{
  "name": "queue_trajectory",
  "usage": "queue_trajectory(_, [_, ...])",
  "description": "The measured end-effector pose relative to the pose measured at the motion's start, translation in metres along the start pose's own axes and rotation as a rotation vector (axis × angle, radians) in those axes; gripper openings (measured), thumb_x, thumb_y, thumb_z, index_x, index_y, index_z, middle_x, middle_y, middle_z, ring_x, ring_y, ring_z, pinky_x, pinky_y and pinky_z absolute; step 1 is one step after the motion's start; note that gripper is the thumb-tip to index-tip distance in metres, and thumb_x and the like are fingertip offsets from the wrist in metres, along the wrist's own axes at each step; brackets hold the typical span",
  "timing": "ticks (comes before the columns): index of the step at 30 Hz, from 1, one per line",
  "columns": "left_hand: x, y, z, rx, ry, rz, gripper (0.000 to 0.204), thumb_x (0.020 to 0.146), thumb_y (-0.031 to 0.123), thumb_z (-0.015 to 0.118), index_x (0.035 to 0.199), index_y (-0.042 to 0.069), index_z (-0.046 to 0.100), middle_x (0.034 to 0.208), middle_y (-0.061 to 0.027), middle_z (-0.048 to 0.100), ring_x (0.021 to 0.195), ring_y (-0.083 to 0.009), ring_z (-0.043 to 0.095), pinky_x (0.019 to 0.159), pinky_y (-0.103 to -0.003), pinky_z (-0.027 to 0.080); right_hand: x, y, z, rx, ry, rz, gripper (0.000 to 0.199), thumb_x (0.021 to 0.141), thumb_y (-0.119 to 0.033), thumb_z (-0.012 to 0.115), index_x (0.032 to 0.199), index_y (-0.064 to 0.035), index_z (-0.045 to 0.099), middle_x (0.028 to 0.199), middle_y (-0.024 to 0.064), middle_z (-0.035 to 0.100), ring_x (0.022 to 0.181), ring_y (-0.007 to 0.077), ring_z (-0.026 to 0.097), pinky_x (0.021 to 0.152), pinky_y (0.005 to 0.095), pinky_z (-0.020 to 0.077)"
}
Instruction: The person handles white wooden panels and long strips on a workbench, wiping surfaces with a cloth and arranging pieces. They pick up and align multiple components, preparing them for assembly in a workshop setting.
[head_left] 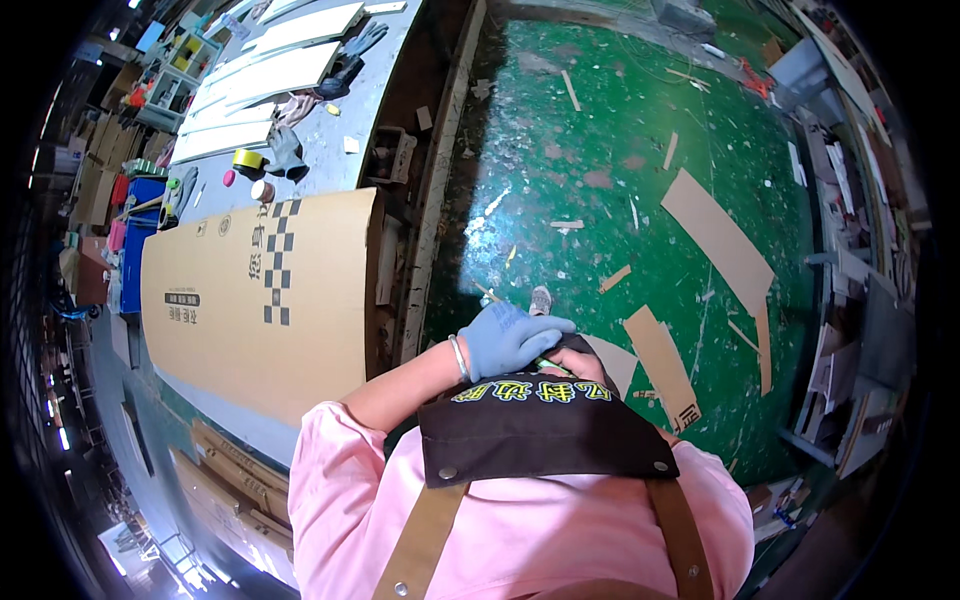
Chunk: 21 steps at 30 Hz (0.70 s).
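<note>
Floor: green floor (pixel 620 170), cardboard scraps (pixel 715 235).
Left hand (pixel 508 338): blue-gloved, curled over dark apron (pixel 540 430); grasp unclear.
Right hand (pixel 577 365): bare, mostly hidden; grip unclear.

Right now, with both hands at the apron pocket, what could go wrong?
1. The gloved left hand and the bare right hand meet over a small green object at the apron; it might slip and be lost among the cardboard scraps on the green floor.
2. Those scraps lie near the foot and could cause a slip.
</note>
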<state>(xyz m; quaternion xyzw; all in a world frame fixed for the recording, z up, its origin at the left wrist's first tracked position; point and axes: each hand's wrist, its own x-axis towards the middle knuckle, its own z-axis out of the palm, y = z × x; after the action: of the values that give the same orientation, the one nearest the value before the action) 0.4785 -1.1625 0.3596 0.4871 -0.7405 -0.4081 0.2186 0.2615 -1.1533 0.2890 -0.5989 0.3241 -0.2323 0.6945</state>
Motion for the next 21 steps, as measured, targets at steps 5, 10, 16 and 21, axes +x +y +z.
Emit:
queue_trajectory(5, [0.052,-0.068,-0.047,-0.095,0.147,-0.184,0.041,0.099,0.035,0.045,0.129,0.011,0.059,0.098,-0.0189,0.069,0.088,-0.0344,0.068,0.078,-0.04,0.053,0.111,-0.048,-0.042,0.029,-0.156,0.435,0.021,0.097,-0.022,0.06,0.096,-0.0018,0.066,0.066,-0.0055,0.05,0.059,0.002,0.042,0.051,0.0205,0.0304])
queue_trajectory(10, [0.077,-0.166,-0.05,0.1,0.549,-0.364,0.073,0.091,0.04,0.061,0.145,-0.001,0.035,0.14,-0.024,0.046,0.128,-0.0395,0.044,0.108,-0.044,0.034,0.228,0.045,-0.102,0.02,-0.036,0.559,0.027,0.099,-0.028,0.053,0.096,-0.0041,0.065,0.065,-0.0033,0.054,0.051,0.0032,0.041,0.046,0.0212,0.0303])
queue_trajectory(16, [0.093,-0.258,-0.1,-0.048,0.778,-0.556,0.071,0.088,0.039,0.061,0.143,0.001,0.039,0.141,-0.0247,0.046,0.133,-0.0383,0.041,0.111,-0.043,0.032,0.322,0.193,-0.198,-0.111,0.148,0.793,0.02,0.088,-0.016,0.056,0.076,-0.0023,0.064,0.066,0.007,0.061,0.058,0.0176,0.06,0.054,0.0357,0.0453])
queue_trajectory(21, [0.093,-0.342,-0.167,0.146,1.042,-0.695,0.068,0.087,0.04,0.06,0.143,0.005,0.041,0.14,-0.0231,0.047,0.131,-0.0379,0.042,0.111,-0.045,0.032,0.478,0.129,-0.151,-0.185,-0.065,0.791,0.029,0.093,-0.024,0.051,0.074,-0.0047,0.061,0.056,0.002,0.055,0.041,0.0132,0.048,0.037,0.0269,0.0348])
